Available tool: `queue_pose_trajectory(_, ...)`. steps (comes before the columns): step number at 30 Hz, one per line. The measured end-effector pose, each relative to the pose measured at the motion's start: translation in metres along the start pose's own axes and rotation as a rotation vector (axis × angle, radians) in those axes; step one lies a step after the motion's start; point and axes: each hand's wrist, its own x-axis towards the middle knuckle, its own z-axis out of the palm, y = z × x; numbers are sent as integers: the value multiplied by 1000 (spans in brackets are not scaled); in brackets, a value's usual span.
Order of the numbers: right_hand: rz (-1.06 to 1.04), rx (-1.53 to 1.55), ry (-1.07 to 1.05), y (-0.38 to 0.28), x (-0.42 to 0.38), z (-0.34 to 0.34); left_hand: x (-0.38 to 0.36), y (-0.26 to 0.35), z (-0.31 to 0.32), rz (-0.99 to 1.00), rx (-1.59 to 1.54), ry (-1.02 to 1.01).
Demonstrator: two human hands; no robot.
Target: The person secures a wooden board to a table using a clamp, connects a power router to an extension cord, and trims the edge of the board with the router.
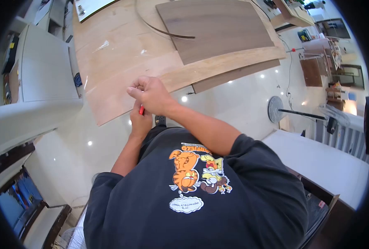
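Black shirt (242,207) foremost, left hand (140,122) grips a red object (141,110) while right hand (152,94) curls, contents unclear.

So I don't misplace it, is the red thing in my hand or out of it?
In hand: the red thing shows at the fingers of your left hand, close by your right hand.

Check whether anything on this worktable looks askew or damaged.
Two mildly odd things: a thin dark strip lies loosely curved, one end on the brown panel, and that panel's near edge seems to jut past the worktable, beneath the pale plank across it. Both may be deliberate; I see no clear damage.
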Motion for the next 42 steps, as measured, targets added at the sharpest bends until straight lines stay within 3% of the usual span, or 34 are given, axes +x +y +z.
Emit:
queue_pose_trajectory(5,25,62,2,-2,-8,-3,2,4,-2,-58,-6,-49)
queue_pose_trajectory(8,-179,81,50,7,-27,-22,0,8,-4,-131,-112,-58)
queue_pose_trajectory(11,-194,-31,118,43,-63,-88,-41,-19,2,-130,-110,83)
queue_pose_trajectory(13,-41,-238,199,87,-102,-151,-80,-59,-12,-428,297,-232)
queue_pose_trajectory(14,155,-158,262,116,-125,-180,-101,-74,-9,-570,322,-317)
queue_pose_trajectory(16,216,-256,514,176,-184,-230,-135,-88,15,-599,237,-408)
queue_pose_trajectory(19,237,-552,823,287,-284,-285,-121,-38,80,-484,124,-623)
queue_pose_trajectory(20,320,-432,920,303,-315,-292,-103,-1,109,-516,166,-625)
queue_pose_trajectory(24,608,-105,1064,315,-385,-313,-31,85,205,137,333,-642)
queue_pose_trajectory(28,481,-14,1114,341,-406,-339,28,148,283,455,357,-602)
queue_pose_trajectory(34,413,273,1152,319,-400,-373,87,194,363,587,433,-472)
queue_pose_trajectory(42,566,155,1026,347,-401,-453,142,120,442,468,592,-246)
